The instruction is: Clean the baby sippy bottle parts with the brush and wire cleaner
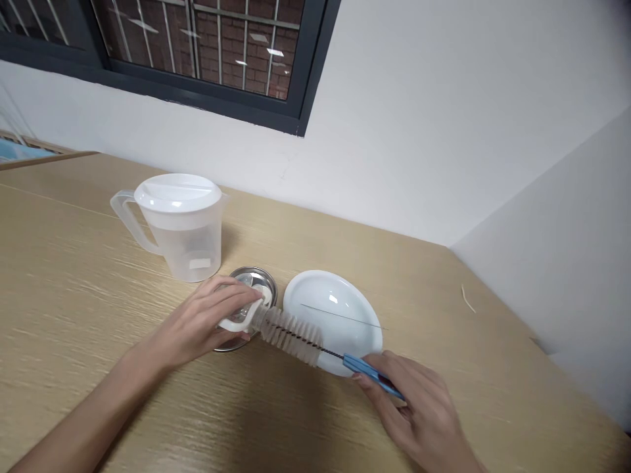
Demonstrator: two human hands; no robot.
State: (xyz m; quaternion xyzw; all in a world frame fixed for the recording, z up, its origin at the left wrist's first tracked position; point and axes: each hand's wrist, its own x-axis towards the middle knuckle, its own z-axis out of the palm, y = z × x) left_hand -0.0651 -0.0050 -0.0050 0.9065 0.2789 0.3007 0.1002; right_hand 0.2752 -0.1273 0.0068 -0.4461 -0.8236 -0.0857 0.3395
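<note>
My left hand (217,312) is closed around a small clear bottle with a white collar (241,322), tilted toward the right. My right hand (414,401) grips the blue handle of a bottle brush (296,338). The brush's pale bristles point left, with their tip at the mouth of the bottle; how far the tip reaches inside is hard to make out. Under my left hand stands a round metal dish (273,289), partly covered, with a whitish round piece (266,293) in it. A white oval bowl (320,282) lies behind the brush.
A translucent lidded pitcher (185,230) stands at the back left of the wooden table (138,309). One thin dark wire or line (345,316) crosses over the bowl. Far right lies a pale thin strip (467,299). Walls and a barred window (197,46) bound the back.
</note>
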